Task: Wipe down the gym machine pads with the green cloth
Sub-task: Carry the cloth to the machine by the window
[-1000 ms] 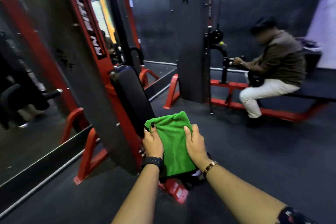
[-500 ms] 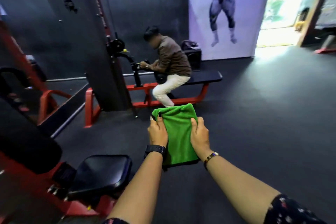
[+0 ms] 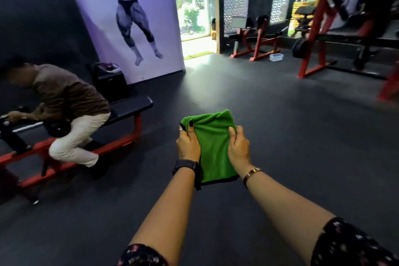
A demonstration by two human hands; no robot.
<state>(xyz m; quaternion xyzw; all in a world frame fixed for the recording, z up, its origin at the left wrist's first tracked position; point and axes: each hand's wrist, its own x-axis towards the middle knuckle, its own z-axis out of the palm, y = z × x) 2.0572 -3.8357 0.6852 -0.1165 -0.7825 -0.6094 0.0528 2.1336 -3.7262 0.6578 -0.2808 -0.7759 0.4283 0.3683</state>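
A folded green cloth (image 3: 212,147) hangs in front of me over the dark floor, held between both hands. My left hand (image 3: 187,147) grips its left edge, thumb over the top corner. My right hand (image 3: 238,149) grips its right edge with curled fingers. No machine pad lies under the cloth. The nearest pad is a long black bench pad (image 3: 129,107) on a red frame at the left, partly covered by a seated person.
A person (image 3: 69,106) sits on the left bench, pulling a handle. A black speaker box (image 3: 111,81) stands by the purple wall poster. Red-framed benches (image 3: 254,41) and a rack (image 3: 319,34) line the far right, with a small white box (image 3: 276,57) on the floor. An open doorway (image 3: 194,17) lies ahead.
The view has swung right: the red machine and its black seat pad have left the frame, the seated person has shifted to the far left. Both hands keep holding the cloth.
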